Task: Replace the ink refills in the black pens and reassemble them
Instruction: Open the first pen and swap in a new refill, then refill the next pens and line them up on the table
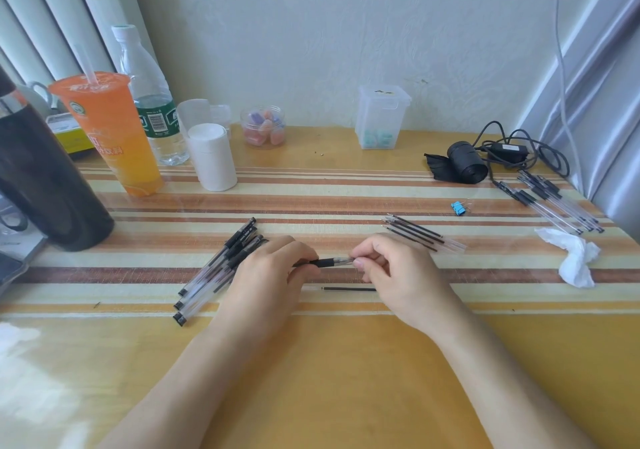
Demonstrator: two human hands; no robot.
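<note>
At the far left stand an orange drink cup [104, 130] with white printed characters and a round logo, and behind it a water bottle [149, 102] with a green label and a barcode; none of the writing is sharp enough to read. On the striped surface [329, 379], a pile of black pens [214, 272] lies fanned out, capped, just beside the left hand [266, 275]. They carry tiny print on the barrels, which is also illegible.

The left hand curls its fingers round the black grip end of one pen [332, 262], and the right hand [394, 272] pinches its clear barrel end, so both are clamped on that pen just above the surface. It looks as if it is being unscrewed or screwed back (which of the two I cannot tell). A loose refill [346, 289] lies on the surface just below the hands, either the old one or the next to go in.

Beyond the right hand lies a small group of refills [419, 234], and near the right edge a second batch of pens [554, 202]. I judge the task to be midway: one pen is in hand and a pile is left on one side, though which batch is finished cannot be told.
</note>
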